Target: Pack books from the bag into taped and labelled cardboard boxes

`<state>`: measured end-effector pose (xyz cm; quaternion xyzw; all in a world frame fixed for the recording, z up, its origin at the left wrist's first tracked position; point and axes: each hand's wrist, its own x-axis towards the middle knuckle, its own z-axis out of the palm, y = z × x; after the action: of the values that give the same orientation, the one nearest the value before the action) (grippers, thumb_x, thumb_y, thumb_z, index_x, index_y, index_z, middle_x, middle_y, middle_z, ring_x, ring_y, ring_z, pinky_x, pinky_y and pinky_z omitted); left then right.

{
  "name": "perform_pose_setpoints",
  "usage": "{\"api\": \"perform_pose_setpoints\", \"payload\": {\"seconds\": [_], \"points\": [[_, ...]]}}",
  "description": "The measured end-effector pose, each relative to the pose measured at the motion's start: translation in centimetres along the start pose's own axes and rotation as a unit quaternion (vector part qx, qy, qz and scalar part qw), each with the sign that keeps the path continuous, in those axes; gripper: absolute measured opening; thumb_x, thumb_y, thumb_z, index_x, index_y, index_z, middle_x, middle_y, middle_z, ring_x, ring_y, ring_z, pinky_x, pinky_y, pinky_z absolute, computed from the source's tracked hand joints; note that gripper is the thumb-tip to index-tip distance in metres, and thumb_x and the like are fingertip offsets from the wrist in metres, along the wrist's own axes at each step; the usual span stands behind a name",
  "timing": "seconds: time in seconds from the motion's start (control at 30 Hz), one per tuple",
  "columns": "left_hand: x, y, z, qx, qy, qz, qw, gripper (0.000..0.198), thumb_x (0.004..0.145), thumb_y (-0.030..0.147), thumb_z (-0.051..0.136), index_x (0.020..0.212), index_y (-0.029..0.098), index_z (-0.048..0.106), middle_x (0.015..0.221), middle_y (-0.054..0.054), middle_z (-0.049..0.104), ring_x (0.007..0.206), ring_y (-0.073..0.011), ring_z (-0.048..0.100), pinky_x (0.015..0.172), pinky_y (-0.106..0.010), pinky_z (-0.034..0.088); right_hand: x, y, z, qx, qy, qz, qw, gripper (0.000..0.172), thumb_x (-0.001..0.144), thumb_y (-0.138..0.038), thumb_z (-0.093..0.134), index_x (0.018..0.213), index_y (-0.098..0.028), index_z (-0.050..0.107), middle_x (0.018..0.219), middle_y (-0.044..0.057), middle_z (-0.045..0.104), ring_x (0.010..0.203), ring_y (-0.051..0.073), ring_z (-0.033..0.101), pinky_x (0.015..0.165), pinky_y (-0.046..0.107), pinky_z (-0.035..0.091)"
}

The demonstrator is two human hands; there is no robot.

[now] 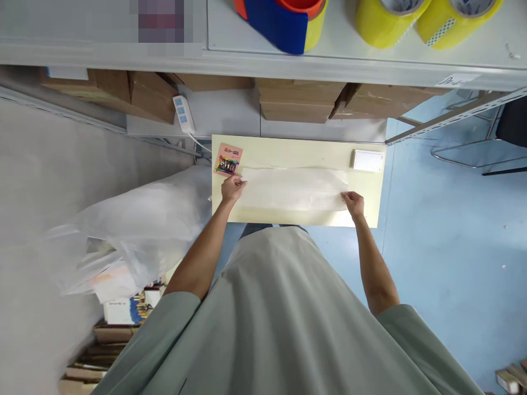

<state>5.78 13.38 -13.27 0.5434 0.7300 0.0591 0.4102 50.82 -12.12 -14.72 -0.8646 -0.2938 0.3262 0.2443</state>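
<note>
A long, whitish, see-through packing sheet [292, 189] lies spread flat across the pale yellow tabletop [304, 153]. My left hand [233, 188] pinches its left end, right below a small pink book [228, 159] with a colourful cover picture. At the other end, my right hand [353, 204] is closed on the sheet's right edge. Near the tabletop's back right corner lies a small white box or stack of cards [368, 161].
A shelf above holds a blue and red tape dispenser [280, 24] and yellow tape rolls [376, 22]. Behind the table stand cardboard boxes [300, 101] and a white power strip [183, 114]. Clear plastic wrap [144, 211] and stacked books [94, 351] are at left.
</note>
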Motion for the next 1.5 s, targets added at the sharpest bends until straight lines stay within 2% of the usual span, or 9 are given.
{"api": "perform_pose_setpoints", "payload": {"seconds": [0.13, 0.27, 0.4, 0.6, 0.73, 0.93, 1.13, 1.3, 1.5], "points": [[-0.7, -0.6, -0.2, 0.062, 0.045, 0.059, 0.995, 0.041, 0.092, 0.028, 0.077, 0.132, 0.017, 0.074, 0.129, -0.014, 0.081, 0.119, -0.0315, 0.077, 0.113, -0.043, 0.058, -0.8, -0.4, 0.3, -0.049, 0.050, 0.031, 0.997, 0.047, 0.097, -0.060, 0.070, 0.110, -0.016, 0.076, 0.114, 0.021, 0.081, 0.104, 0.034, 0.077, 0.101, 0.052, 0.062], [-3.6, -0.3, 1.3, 0.172, 0.030, 0.221, 0.959, 0.072, 0.099, 0.037, 0.074, 0.165, 0.016, 0.054, 0.174, -0.023, 0.051, 0.165, -0.0418, 0.043, 0.136, -0.056, 0.036, -2.4, -2.9, 3.3, -0.149, 0.127, -0.098, 0.976, 0.064, 0.105, -0.059, 0.064, 0.150, -0.014, 0.064, 0.161, 0.030, 0.058, 0.149, 0.044, 0.056, 0.122, 0.067, 0.049], [-6.9, 0.8, 5.2, 0.254, -0.103, 0.321, 0.907, 0.078, 0.107, 0.040, 0.065, 0.178, 0.017, 0.042, 0.190, -0.020, 0.025, 0.177, -0.0413, 0.021, 0.141, -0.058, 0.025, -4.7, -7.6, 9.7, -0.187, -0.014, -0.215, 0.958, 0.071, 0.112, -0.058, 0.054, 0.170, -0.015, 0.048, 0.183, 0.027, 0.034, 0.172, 0.043, 0.030, 0.132, 0.069, 0.038], [-7.9, -0.1, 8.9, 0.280, -0.142, 0.304, 0.900, 0.078, 0.108, 0.040, 0.062, 0.180, 0.020, 0.040, 0.193, -0.017, 0.012, 0.179, -0.0449, 0.011, 0.140, -0.063, 0.023, -6.1, -11.4, 17.0, -0.219, -0.130, -0.256, 0.933, 0.076, 0.116, -0.052, 0.049, 0.181, -0.017, 0.034, 0.193, 0.020, 0.011, 0.181, 0.039, 0.006, 0.141, 0.066, 0.020], [-6.7, -2.2, 7.6, 0.282, -0.153, 0.300, 0.898, 0.075, 0.109, 0.040, 0.060, 0.180, 0.020, 0.041, 0.194, -0.015, 0.008, 0.180, -0.0434, 0.005, 0.142, -0.063, 0.020, -5.1, -9.0, 16.5, -0.239, -0.124, -0.230, 0.935, 0.078, 0.116, -0.057, 0.047, 0.183, -0.018, 0.032, 0.194, 0.017, 0.009, 0.181, 0.038, 0.007, 0.143, 0.065, 0.018], [-4.7, -4.3, 5.0, 0.279, -0.154, 0.298, 0.900, 0.077, 0.109, 0.040, 0.060, 0.180, 0.018, 0.038, 0.194, -0.014, 0.006, 0.180, -0.0388, 0.004, 0.144, -0.059, 0.018, -4.5, -2.7, 10.6, -0.272, -0.062, -0.163, 0.946, 0.088, 0.114, -0.073, 0.035, 0.185, -0.021, 0.025, 0.195, 0.014, 0.003, 0.181, 0.038, 0.006, 0.141, 0.067, 0.022], [-4.7, -3.9, 5.2, 0.283, -0.156, 0.285, 0.902, 0.082, 0.107, 0.038, 0.063, 0.180, 0.014, 0.035, 0.193, -0.017, 0.004, 0.180, -0.0399, 0.003, 0.144, -0.061, 0.018, -4.1, 0.3, 6.5, -0.311, -0.061, -0.121, 0.941, 0.091, 0.113, -0.073, 0.039, 0.185, -0.020, 0.022, 0.194, 0.016, 0.006, 0.180, 0.038, 0.012, 0.138, 0.064, 0.032], [-6.8, -1.7, 6.5, 0.279, -0.159, 0.313, 0.894, 0.078, 0.107, 0.030, 0.058, 0.180, 0.015, 0.035, 0.193, -0.017, 0.005, 0.179, -0.0416, 0.010, 0.142, -0.065, 0.021, -4.6, -2.9, 9.4, -0.260, -0.053, -0.133, 0.955, 0.091, 0.110, -0.068, 0.050, 0.184, -0.020, 0.025, 0.194, 0.019, 0.006, 0.178, 0.045, 0.014, 0.133, 0.072, 0.037], [-7.9, -1.5, 6.5, 0.259, -0.176, 0.320, 0.894, 0.070, 0.105, 0.023, 0.057, 0.175, 0.021, 0.049, 0.191, -0.017, 0.022, 0.175, -0.0425, 0.028, 0.135, -0.065, 0.035, -8.6, -11.8, 18.0, -0.229, -0.144, -0.222, 0.937, 0.080, 0.113, -0.048, 0.056, 0.183, -0.019, 0.030, 0.194, 0.017, 0.007, 0.180, 0.039, 0.009, 0.138, 0.065, 0.032]]}}
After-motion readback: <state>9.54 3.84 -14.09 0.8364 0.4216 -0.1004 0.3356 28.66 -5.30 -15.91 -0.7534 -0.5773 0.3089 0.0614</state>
